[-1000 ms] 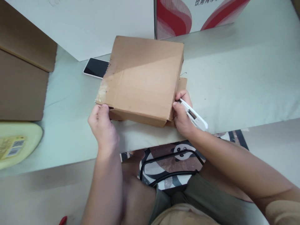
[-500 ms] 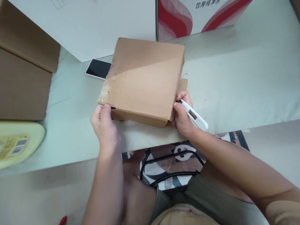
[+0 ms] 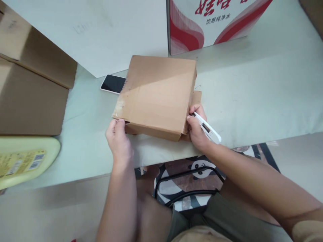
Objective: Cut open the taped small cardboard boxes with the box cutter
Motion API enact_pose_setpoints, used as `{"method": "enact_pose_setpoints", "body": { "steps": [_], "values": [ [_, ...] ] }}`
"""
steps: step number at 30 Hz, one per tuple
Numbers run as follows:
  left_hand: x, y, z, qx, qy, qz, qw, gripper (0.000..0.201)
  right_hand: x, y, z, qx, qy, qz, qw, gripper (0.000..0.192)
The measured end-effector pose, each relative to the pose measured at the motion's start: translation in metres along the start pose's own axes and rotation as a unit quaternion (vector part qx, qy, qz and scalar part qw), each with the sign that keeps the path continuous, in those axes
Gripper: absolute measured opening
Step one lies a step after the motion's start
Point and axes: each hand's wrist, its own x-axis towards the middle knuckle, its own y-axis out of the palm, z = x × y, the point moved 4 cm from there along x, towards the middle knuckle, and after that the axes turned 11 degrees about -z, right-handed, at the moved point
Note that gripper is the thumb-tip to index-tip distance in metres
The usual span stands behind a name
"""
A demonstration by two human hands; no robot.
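Note:
A brown cardboard box (image 3: 158, 95) is over the table, a broad plain face upward, with a worn, taped left corner. My left hand (image 3: 119, 141) is closed on its near left corner, thumb on top and the other fingers mostly hidden. At the near right corner, my right hand (image 3: 199, 131) pinches the box's edge. That same hand also holds a white box cutter (image 3: 207, 128), which points back toward my wrist. Whether its blade is out cannot be seen. A cardboard flap (image 3: 196, 97) sticks out beyond the box's right side.
Partly behind the box lies a phone (image 3: 112, 83). Farther back stand a large white carton (image 3: 121, 37) and a red-and-white carton (image 3: 186, 37). Brown boxes (image 3: 32, 101) and a pale yellow container (image 3: 50, 151) are at left. The table's (image 3: 252, 97) near edge runs above my lap.
The view has shifted, so the box, cartons and phone appear lower in the picture. Both hands keep their hold on the box, and the box cutter stays in my right hand.

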Motion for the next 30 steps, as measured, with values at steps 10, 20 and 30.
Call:
{"method": "enact_pose_setpoints", "body": {
  "steps": [10, 20, 30],
  "values": [
    [0.0, 0.0, 0.006, -0.054, -0.004, 0.047, 0.997, 0.049, -0.002, -0.002, 0.011, -0.041, -0.032, 0.029, 0.998, 0.024],
    [0.012, -0.005, 0.013, -0.115, -0.148, 0.001, 0.982, 0.025, 0.009, -0.008, 0.053, 0.049, -0.155, -0.01, 0.987, 0.037],
    [0.01, 0.0, 0.016, -0.114, -0.114, -0.003, 0.987, 0.022, 0.015, -0.013, 0.053, 0.005, -0.11, 0.06, 0.992, 0.033]
  ]
}}
